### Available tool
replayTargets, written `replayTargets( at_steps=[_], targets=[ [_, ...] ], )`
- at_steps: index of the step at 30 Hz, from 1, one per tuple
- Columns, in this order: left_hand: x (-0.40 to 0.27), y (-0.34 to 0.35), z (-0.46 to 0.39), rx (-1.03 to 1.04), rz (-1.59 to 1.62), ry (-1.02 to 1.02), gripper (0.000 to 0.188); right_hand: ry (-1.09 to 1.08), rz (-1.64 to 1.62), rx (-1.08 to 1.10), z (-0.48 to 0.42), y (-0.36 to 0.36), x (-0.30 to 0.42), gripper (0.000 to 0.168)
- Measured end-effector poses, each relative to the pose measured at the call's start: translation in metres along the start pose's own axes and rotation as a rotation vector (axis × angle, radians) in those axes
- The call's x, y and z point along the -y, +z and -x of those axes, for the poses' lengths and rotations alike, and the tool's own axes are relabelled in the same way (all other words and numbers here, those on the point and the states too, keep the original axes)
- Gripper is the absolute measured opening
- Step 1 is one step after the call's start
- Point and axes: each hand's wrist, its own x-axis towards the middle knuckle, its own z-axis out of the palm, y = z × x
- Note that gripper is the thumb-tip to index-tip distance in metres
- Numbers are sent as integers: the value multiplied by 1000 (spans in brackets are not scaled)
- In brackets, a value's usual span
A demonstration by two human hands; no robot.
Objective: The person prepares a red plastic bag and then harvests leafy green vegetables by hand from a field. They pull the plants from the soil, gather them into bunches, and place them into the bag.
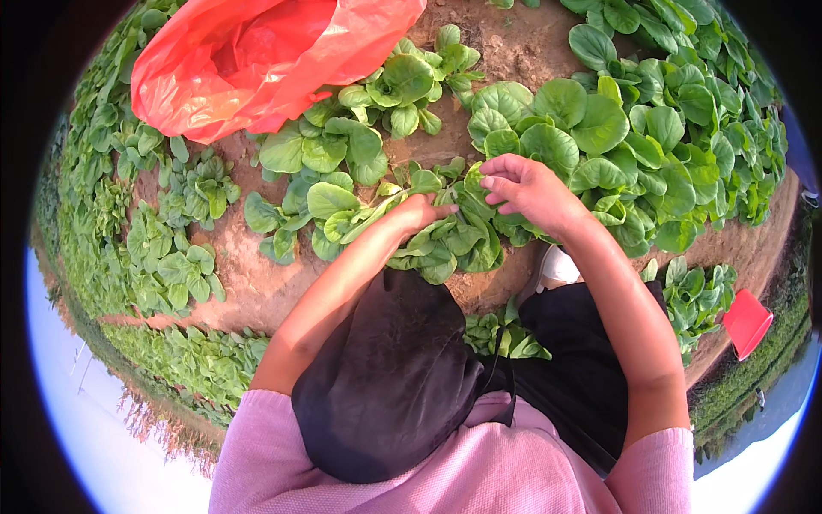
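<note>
My left hand (pixel 422 213) reaches down into a leafy green plant (pixel 449 241) in front of me, its fingers partly hidden by leaves, so its grip cannot be told. One finger points out to the right over the stems. A little to the right, my right hand (pixel 514 186) hovers at the edge of a larger clump of leafy greens (pixel 549 138). Its fingers are loosely curled and apart, with nothing seen between them. An open red plastic bag (pixel 257 70) lies beyond my hands at the upper left, against more leafy plants (pixel 347 148).
Rows of leafy greens (pixel 186 276) grow on both sides, with brown soil (pixel 250 257) between them. My shoe (pixel 559 266) rests on the soil near the plants. A red bucket (pixel 748 324) stands at the far right. Another person's leg (pixel 799 151) shows at the right rim.
</note>
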Motion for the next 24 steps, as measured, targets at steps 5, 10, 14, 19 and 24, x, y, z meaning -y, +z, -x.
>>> replayTargets(
  at_steps=[5, 10, 14, 19, 24],
  targets=[
    [-9, 6, -10, 6, 6, 12, 42, -366, 508, -167, -32, 33, -10, 25],
    [-31, 13, 5, -115, -91, -109, 43, -214, 1622, -104, -35, 60, -35, 24],
    [-28, 8, 1, -69, -68, -194, 37, -296, 1692, -226, -25, 34, -57, 23],
    [25, 11, -27, -231, -166, -20, 34, -316, 1584, -295, -31, 38, -65, 14],
    [25, 10, -19, -161, -327, -48, 34, -313, 1551, -299, -37, 29, -63, 14]
  ],
)
